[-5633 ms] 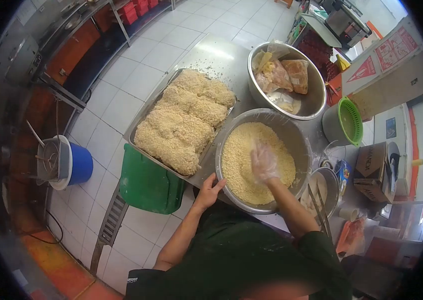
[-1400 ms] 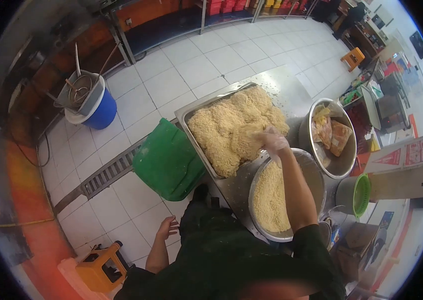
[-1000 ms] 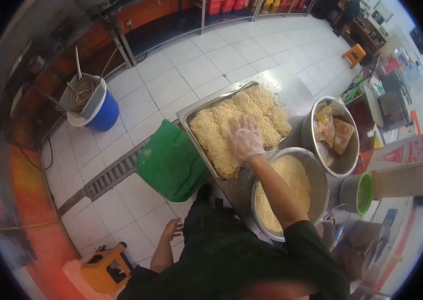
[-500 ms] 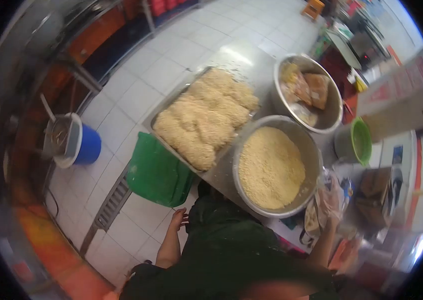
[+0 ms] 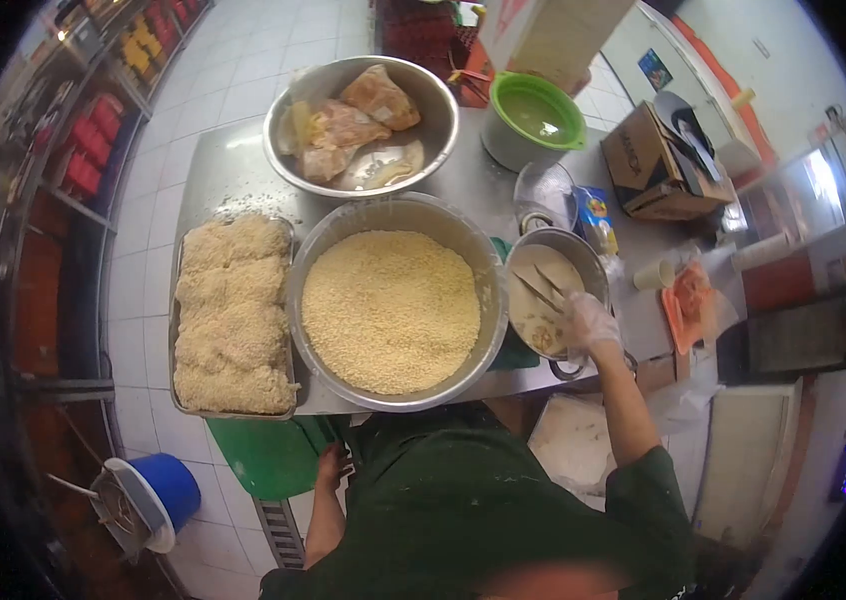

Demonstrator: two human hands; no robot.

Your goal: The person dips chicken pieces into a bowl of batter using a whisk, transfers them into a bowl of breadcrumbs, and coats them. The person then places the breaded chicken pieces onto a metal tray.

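My right hand [image 5: 591, 325], in a clear plastic glove, is closed around dark metal tongs [image 5: 541, 290]. The two arms of the tongs reach over a pot [image 5: 601, 272] of pale, milky batter [image 5: 555, 268] with lumps in it. Left of the pot stands a big metal basin [image 5: 496, 345] of pale yellow crumbs [image 5: 393, 310]. Farther left, crumb-coated pieces [image 5: 231, 310] fill a rectangular metal tray [image 5: 243, 412]. My left hand [image 5: 334, 465] hangs bare below the table's front edge, beside a green bin [image 5: 263, 455]. Its fingers are loosely apart and hold nothing.
At the back, a metal bowl [image 5: 278, 160] holds bagged meat pieces. Beside it are a green-rimmed tub [image 5: 543, 110] and a cardboard box [image 5: 655, 165]. An orange tray [image 5: 688, 310] lies at the right. A blue bucket [image 5: 168, 490] stands on the floor at left.
The view has swung right, bringing the pot into sight. My gloved right hand is now over the pot with tongs in it. My left hand still hangs near the green bin.
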